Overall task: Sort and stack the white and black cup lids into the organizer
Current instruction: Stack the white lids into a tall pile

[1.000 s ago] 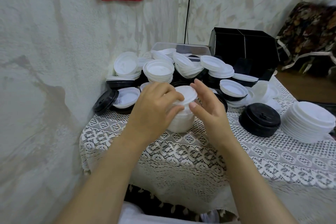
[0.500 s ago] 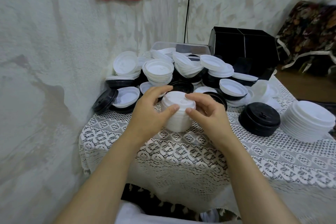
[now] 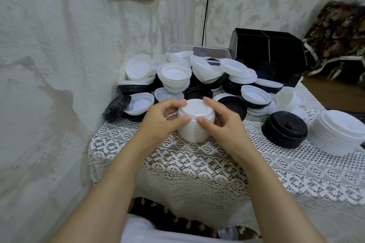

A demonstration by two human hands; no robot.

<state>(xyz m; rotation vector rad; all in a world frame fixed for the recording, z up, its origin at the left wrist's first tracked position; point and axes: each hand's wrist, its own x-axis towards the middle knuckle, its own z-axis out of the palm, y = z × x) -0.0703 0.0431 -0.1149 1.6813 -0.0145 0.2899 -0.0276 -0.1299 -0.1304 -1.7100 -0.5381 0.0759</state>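
Clasped a stack of white lids point(image 3: 194, 124) between left hand point(image 3: 160, 122) and right hand point(image 3: 221, 124) — thumbs on the near edge, fingers curled over the far rim, seemingly to square the lids up. Stood on the lace-covered surface point(image 3: 197, 163), well in front of the black organizer point(image 3: 272, 55), beyond the mixed heap point(image 3: 177, 73). Parked a black stack point(image 3: 284, 130) separately, also in front of the organizer — presumably sorted by colour.

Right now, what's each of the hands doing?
Left hand: gripping the white lid stack.
Right hand: gripping the same stack.
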